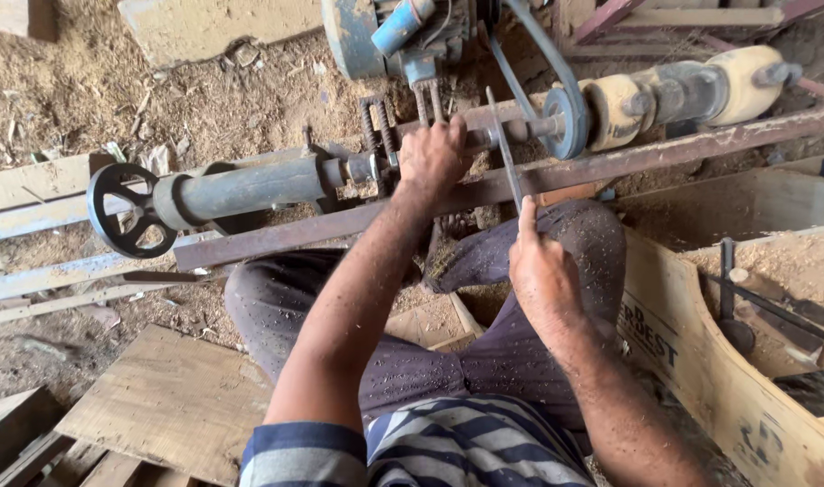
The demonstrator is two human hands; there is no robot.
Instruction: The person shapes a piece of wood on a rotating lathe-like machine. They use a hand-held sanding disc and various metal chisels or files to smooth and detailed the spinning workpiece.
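Fingers (526, 212) steadying thin blade (507, 158), brown printed carton (700, 361) at right

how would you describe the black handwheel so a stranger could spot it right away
Follow the long rusty rail of the lathe leftward, past the left hand and along the grey cylinder. At its far end sits the handwheel, the only round, black, spoked part there.

Head view, steeply down, close over lathe (250, 185)
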